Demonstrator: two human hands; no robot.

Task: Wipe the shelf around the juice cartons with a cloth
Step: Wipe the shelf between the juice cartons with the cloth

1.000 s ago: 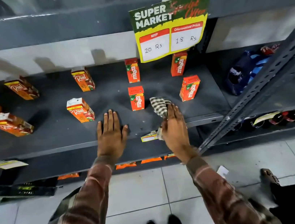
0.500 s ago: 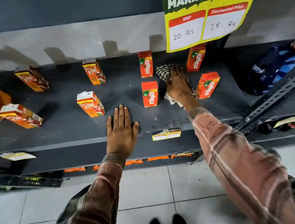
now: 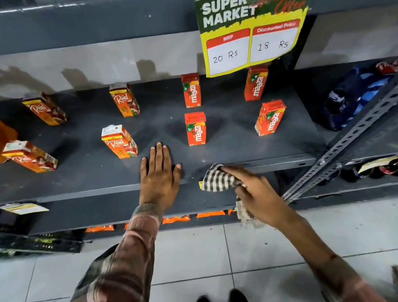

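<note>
Cloth (image 3: 218,180) bunched in the grasping right hand (image 3: 257,193) at the shelf (image 3: 93,170) front edge; left hand (image 3: 159,179) flat, fingers released, before the cartons (image 3: 196,128).

The shelf (image 3: 93,170) is dark grey; the cloth (image 3: 218,180) is black-and-white checked. The Maaza cartons (image 3: 196,128) are red-orange, the sleeves (image 3: 123,271) brown plaid, and the price sign (image 3: 255,25) green, yellow and red.

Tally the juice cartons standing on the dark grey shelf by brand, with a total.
Orange-and-yellow Real juice cartons: 4
Red-orange Maaza juice cartons: 4
Total: 8
</note>
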